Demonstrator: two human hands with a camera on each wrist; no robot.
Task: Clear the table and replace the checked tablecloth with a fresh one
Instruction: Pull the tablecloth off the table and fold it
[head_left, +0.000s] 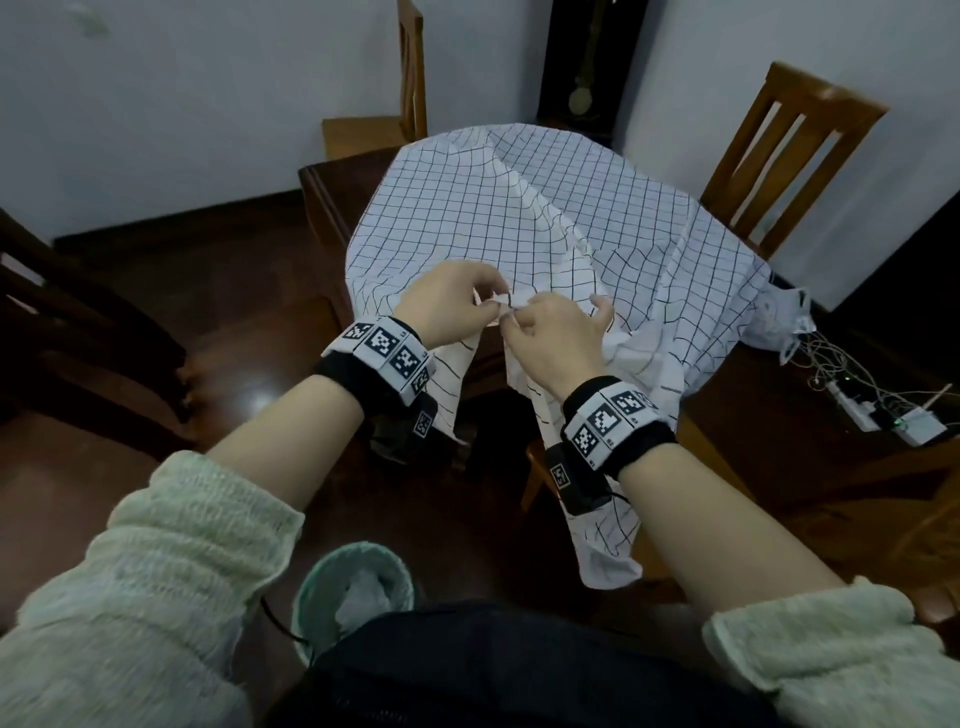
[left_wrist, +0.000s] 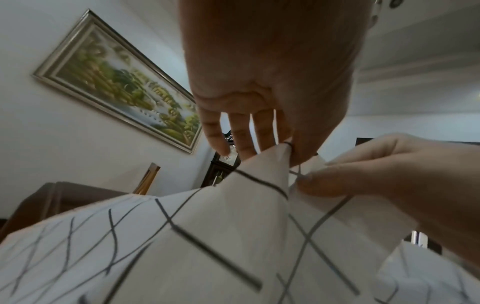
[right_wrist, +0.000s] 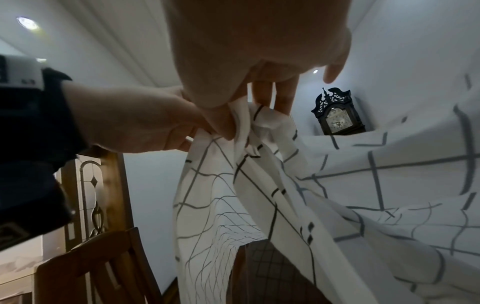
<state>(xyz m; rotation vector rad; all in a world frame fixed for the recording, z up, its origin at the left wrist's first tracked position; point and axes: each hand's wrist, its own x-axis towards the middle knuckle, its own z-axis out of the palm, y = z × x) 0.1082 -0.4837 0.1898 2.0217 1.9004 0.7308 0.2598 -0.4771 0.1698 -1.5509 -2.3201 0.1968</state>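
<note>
A white checked tablecloth (head_left: 519, 208) with thin black lines is raised off the dark wooden table (head_left: 332, 197), billowing in the middle. Both hands meet at its near edge. My left hand (head_left: 457, 296) pinches a corner of the cloth (left_wrist: 270, 164) between thumb and fingers. My right hand (head_left: 550, 332) pinches another bit of the cloth (right_wrist: 249, 123) right beside it. Cloth ends hang down below both wrists. The table under the cloth is mostly hidden.
Wooden chairs stand at the back (head_left: 410, 67), back right (head_left: 789, 150) and left (head_left: 62, 322). A green waste bin (head_left: 358, 587) with crumpled paper sits at my feet. A power strip and tangled cables (head_left: 862, 395) lie on the right. A tall clock (right_wrist: 337, 115) stands in the corner.
</note>
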